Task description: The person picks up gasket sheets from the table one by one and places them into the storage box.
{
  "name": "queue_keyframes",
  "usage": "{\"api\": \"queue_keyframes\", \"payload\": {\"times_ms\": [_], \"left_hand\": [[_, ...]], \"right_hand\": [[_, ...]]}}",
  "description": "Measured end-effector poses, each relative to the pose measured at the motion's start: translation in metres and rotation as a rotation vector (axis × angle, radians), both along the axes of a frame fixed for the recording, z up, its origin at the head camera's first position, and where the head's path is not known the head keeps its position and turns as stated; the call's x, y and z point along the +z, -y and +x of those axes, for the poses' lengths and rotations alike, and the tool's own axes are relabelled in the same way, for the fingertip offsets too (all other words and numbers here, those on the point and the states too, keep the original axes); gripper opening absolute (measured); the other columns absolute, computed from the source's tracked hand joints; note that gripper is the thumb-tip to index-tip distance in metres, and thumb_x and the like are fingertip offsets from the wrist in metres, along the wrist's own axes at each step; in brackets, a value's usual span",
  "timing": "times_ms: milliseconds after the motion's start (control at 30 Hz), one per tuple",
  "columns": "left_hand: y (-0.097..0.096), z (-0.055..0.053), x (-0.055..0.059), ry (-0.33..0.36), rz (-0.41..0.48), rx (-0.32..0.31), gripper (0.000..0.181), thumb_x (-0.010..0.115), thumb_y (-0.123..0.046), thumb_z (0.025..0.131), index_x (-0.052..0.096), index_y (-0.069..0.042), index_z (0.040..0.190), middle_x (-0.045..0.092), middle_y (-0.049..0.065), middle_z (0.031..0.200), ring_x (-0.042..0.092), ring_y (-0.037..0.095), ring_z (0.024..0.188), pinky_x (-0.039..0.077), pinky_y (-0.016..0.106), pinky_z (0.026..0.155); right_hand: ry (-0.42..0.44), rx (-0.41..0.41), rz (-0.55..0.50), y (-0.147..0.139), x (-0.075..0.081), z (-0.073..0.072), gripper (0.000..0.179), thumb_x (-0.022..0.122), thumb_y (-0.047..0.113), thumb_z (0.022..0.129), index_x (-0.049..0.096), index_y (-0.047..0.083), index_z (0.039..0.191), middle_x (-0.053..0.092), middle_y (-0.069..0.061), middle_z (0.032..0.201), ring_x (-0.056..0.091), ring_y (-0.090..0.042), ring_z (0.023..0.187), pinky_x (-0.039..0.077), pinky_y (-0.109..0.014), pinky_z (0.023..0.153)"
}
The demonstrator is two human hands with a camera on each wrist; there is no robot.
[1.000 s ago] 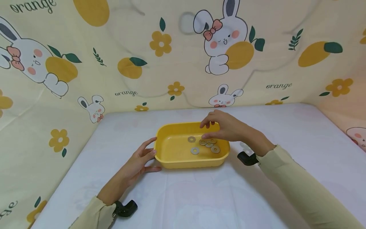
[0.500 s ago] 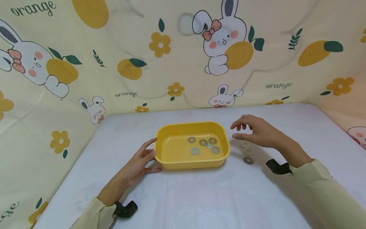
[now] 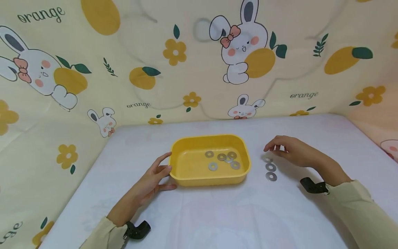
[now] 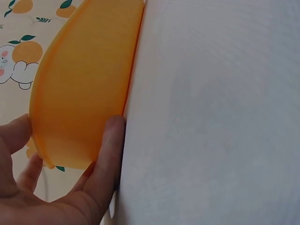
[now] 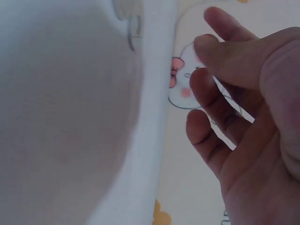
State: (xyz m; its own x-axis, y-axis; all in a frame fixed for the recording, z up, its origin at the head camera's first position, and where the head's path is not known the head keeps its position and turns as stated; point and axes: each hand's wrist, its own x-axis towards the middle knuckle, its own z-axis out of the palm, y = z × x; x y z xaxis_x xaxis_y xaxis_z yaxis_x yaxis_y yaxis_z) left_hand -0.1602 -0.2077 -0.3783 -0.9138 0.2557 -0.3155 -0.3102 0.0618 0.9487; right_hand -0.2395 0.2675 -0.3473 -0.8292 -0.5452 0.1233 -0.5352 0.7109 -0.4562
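A yellow plastic basin (image 3: 186, 162) sits on the white-covered table, holding several flat metal washers (image 3: 212, 166) toward its middle and right. My left hand (image 3: 152, 183) is at its left end, fingertips at the rim and wall. In the left wrist view, a digit (image 4: 110, 150) lies along the wall, low by the table. To the right of the basin, three washers (image 3: 271, 167) lie in a column. My right hand (image 3: 292, 150) hovers at the farthest one, partly covering it, with loosely bent fingers. In the right wrist view, nothing shows between the fingertips (image 5: 199, 126).
Behind the table hangs a cream cloth (image 3: 192, 76) printed with rabbits and oranges, and it continues along both sides. A black wrist device (image 3: 138, 230) is on the left wrist and another (image 3: 314, 185) on the right.
My right hand has moved from over the basin's right side to the washers on the table. The left hand stays at the basin's left end, and the basin holds its place.
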Motion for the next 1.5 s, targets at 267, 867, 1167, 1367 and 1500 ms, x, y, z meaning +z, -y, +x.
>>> {"api": "queue_keyframes", "payload": {"times_ms": [267, 867, 1167, 1367, 1500], "left_hand": [[-0.003, -0.002, -0.001, -0.002, -0.008, 0.022, 0.058, 0.055, -0.029, 0.103, 0.028, -0.040, 0.153, 0.037, 0.016, 0.148, 0.057, 0.026, 0.119, 0.060, 0.044, 0.092], [0.000, 0.000, -0.003, -0.009, -0.006, 0.017, 0.058, 0.055, -0.031, 0.103, 0.027, -0.040, 0.153, 0.036, 0.017, 0.147, 0.056, 0.025, 0.120, 0.059, 0.044, 0.093], [-0.002, 0.000, -0.002, -0.010, -0.019, 0.020, 0.056, 0.053, -0.029, 0.104, 0.028, -0.041, 0.153, 0.036, 0.017, 0.147, 0.056, 0.027, 0.120, 0.059, 0.044, 0.093], [-0.001, 0.000, -0.002, -0.019, -0.002, 0.008, 0.058, 0.054, -0.031, 0.103, 0.027, -0.039, 0.154, 0.036, 0.017, 0.147, 0.056, 0.026, 0.120, 0.059, 0.045, 0.093], [0.000, 0.001, -0.004, -0.027, 0.009, 0.000, 0.060, 0.055, -0.032, 0.102, 0.026, -0.037, 0.154, 0.036, 0.019, 0.146, 0.059, 0.024, 0.115, 0.060, 0.045, 0.092]], "right_hand": [[0.109, 0.030, 0.097, 0.006, -0.010, -0.004, 0.040, 0.063, -0.005, 0.091, 0.074, 0.029, 0.111, 0.064, 0.001, 0.114, 0.055, -0.021, 0.109, 0.053, -0.047, 0.097], [0.196, -0.016, 0.156, 0.005, -0.019, -0.010, 0.031, 0.072, 0.005, 0.089, 0.072, 0.021, 0.114, 0.063, -0.003, 0.112, 0.056, -0.019, 0.101, 0.055, -0.043, 0.092], [0.231, -0.082, 0.190, -0.004, -0.017, -0.010, 0.026, 0.075, 0.020, 0.088, 0.065, 0.006, 0.108, 0.059, -0.004, 0.101, 0.052, -0.019, 0.092, 0.051, -0.033, 0.081], [0.250, -0.092, 0.173, -0.007, -0.015, -0.008, 0.030, 0.075, 0.024, 0.089, 0.057, 0.005, 0.105, 0.055, -0.002, 0.093, 0.050, -0.017, 0.089, 0.046, -0.027, 0.075], [0.270, -0.095, 0.170, -0.008, -0.017, -0.005, 0.035, 0.072, 0.030, 0.091, 0.052, 0.007, 0.107, 0.052, -0.001, 0.087, 0.048, -0.015, 0.083, 0.040, -0.025, 0.068]]}}
